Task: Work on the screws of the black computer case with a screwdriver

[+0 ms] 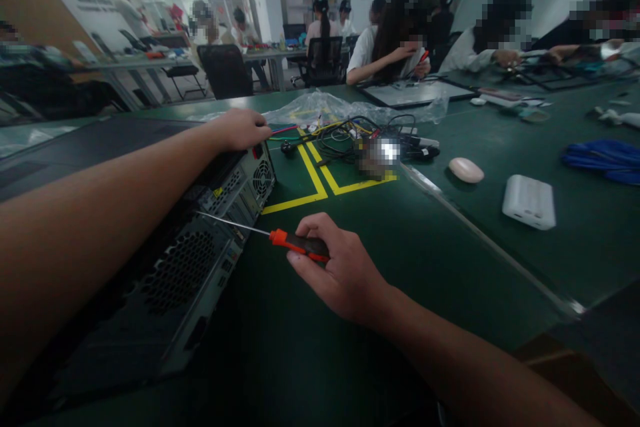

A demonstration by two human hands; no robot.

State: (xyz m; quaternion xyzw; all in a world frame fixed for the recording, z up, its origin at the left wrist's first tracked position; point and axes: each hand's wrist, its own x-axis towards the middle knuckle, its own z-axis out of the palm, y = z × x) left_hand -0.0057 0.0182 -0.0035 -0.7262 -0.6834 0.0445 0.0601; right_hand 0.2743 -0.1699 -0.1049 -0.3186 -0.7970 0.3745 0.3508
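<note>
A black desktop computer case [205, 340] lies on the green table, its rear panel with vent holes and ports facing right. My left hand [240, 129] bends over the far top corner of the case, fingers curled against it and partly hidden. Between the thumb and fingers of my right hand [345, 267] is a screwdriver [280, 237] with an orange and black handle. Its long thin shaft points left, and the tip is at the upper edge of the rear panel; whether it sits in a screw I cannot make out.
Beyond the case lie a tangle of cables [340, 137] and clear plastic film [320, 107]. Yellow tape [295, 203] marks the table [400, 247]. To the right are a pale oval object [466, 170], a white box-shaped device [529, 201] and a blue cable bundle [605, 160]. Other people sit across the table.
</note>
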